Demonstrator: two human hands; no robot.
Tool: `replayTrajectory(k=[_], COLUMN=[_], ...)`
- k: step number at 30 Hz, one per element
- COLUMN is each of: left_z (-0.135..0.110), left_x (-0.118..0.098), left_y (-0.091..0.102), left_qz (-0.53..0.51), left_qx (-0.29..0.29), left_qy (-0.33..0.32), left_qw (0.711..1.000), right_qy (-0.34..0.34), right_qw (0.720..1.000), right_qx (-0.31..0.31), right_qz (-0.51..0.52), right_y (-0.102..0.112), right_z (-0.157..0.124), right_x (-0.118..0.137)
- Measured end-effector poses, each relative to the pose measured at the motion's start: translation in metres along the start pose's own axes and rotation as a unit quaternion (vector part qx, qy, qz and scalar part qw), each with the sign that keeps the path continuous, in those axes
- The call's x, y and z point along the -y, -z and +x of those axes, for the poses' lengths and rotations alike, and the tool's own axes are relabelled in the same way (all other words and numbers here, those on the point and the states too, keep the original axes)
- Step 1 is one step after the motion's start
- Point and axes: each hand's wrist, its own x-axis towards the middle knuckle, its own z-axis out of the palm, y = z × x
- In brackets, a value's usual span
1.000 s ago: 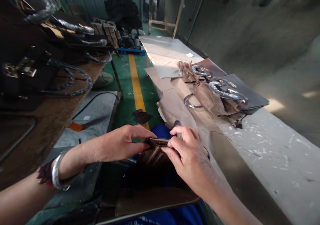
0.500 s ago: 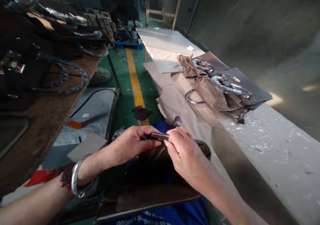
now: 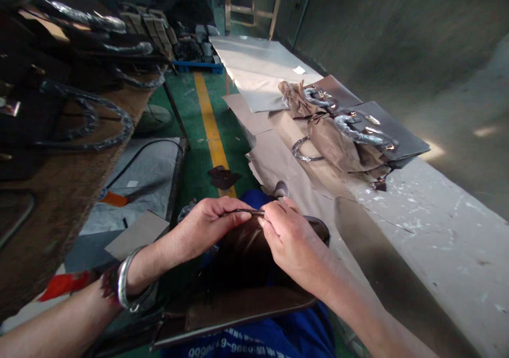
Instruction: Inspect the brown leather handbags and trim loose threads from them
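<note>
Grip is holding on both sides: your left hand [image 3: 210, 217] and right hand [image 3: 286, 230] are pinching, thumbs facing one another, what appears to be the far rim [image 3: 252, 211] of the dark brown bag [image 3: 238, 310]. Neither hand is lying nearer; both are touching, with a short length of rim showing between the thumbs. That rim is running crosswise, left to right, and continuing past your right hand. The bag's mouth is gaping below the hands and towards you, its near wall resting against the blue garment [image 3: 278, 329] on your lap. Further out, to your right, paper-stuffed bags [image 3: 338, 140] are lying on the bench [image 3: 437, 230].

Against the frame of one second ago, the parted layers at the rim are now showing as one thin dark line, and your right fingers are folding closer over it.
</note>
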Motion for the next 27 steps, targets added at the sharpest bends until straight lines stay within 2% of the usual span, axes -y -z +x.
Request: replayTrajectory(k=[4,9,12,20,25,27], left_z=[-0.002,-0.001,0.002,0.001,0.001,0.0], left_x=[0.0,0.002,0.005,0.005,0.005,0.005], left_y=[-0.001,0.004,0.003,-0.007,-0.005,-0.004], left_qz=[0.002,0.033,0.038,0.119,0.14,0.136], left_qx=[-0.024,0.022,0.024,-0.043,-0.071,-0.084], left_qy=[0.019,0.037,0.039,0.019,0.017,0.027], left_qw=[1.0,0.999,0.998,0.992,0.987,0.987], right_qy=[-0.006,-0.007,-0.004,-0.002,0.024,0.018], right_qw=[1.0,1.0,1.0,1.0,0.999,0.999], right_qx=[0.0,-0.002,0.006,0.018,-0.039,-0.041], right_qz=[0.013,0.017,0.014,-0.002,0.01,0.002], right_y=[-0.001,-0.002,-0.003,-0.006,0.003,0.009], right_z=[0.002,0.004,0.005,0.004,-0.013,-0.02], right_x=[0.0,-0.002,-0.002,-0.004,-0.011,-0.014])
